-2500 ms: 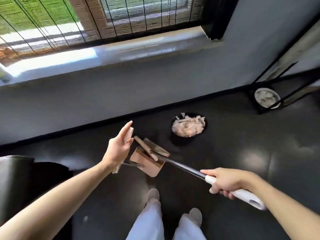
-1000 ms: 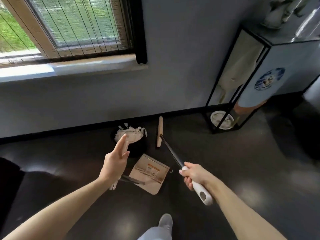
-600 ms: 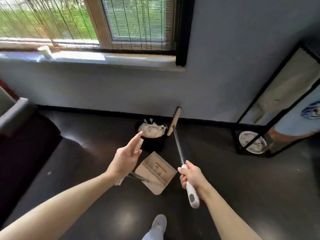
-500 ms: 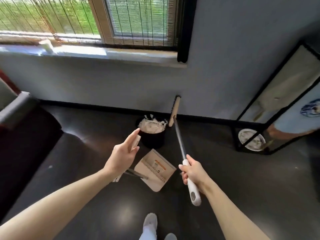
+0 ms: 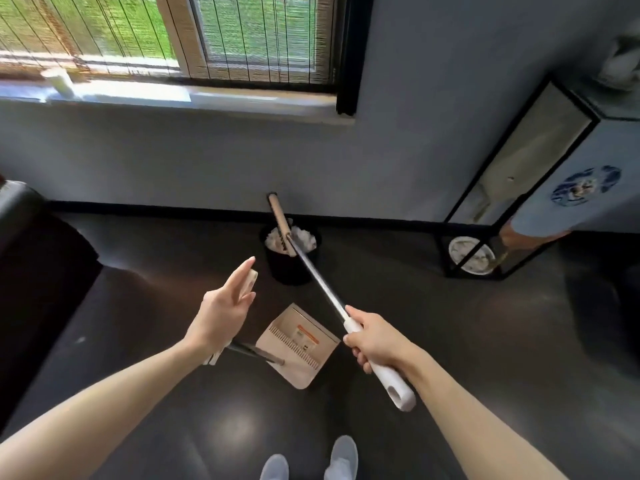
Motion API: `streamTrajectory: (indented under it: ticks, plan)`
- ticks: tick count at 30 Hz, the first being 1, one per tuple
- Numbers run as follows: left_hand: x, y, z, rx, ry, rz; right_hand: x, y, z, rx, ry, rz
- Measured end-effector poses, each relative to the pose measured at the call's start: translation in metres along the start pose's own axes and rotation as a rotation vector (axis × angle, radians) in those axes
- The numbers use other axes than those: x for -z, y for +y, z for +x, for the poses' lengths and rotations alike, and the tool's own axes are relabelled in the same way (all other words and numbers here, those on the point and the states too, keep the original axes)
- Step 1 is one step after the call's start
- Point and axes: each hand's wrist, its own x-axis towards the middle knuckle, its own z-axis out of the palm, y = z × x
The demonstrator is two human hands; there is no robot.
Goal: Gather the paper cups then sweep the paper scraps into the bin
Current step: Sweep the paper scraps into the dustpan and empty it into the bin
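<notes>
gleaming dark floor [image 5: 450, 341] under grey wall [image 5: 173, 161]; right fingers [image 5: 356, 355] wrap broom [image 5: 318, 278]; left fingers [image 5: 242, 273], half-straight, hold dustpan [image 5: 304, 358]

1. Daylight comes in through the window [image 5: 242, 36] at the upper left, and the sill [image 5: 138, 95] under it is blown out almost to white.
2. The rest of the room is dim. The dark floor [image 5: 485, 375] shows soft pale glare at lower centre and at mid right.
3. The black bin [image 5: 289, 268] nearly merges with the floor.
4. Wide-angle distortion bends the cabinet [image 5: 519, 150] edges at right.
5. Detail is soft overall, and the upper right corner is smeared.
</notes>
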Motion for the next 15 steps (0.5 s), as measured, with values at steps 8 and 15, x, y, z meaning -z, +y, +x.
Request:
streamTrajectory:
  ticks: [8,15]
  plan:
    - [0.048,-0.011,-0.010,-0.050,-0.008,0.031,-0.018,0.008,-0.026,0.058,0.118,-0.045]
    - [0.108,0.008,-0.031,-0.129,0.052,0.089,0.000,-0.010,-0.045,0.105,0.148,-0.043]
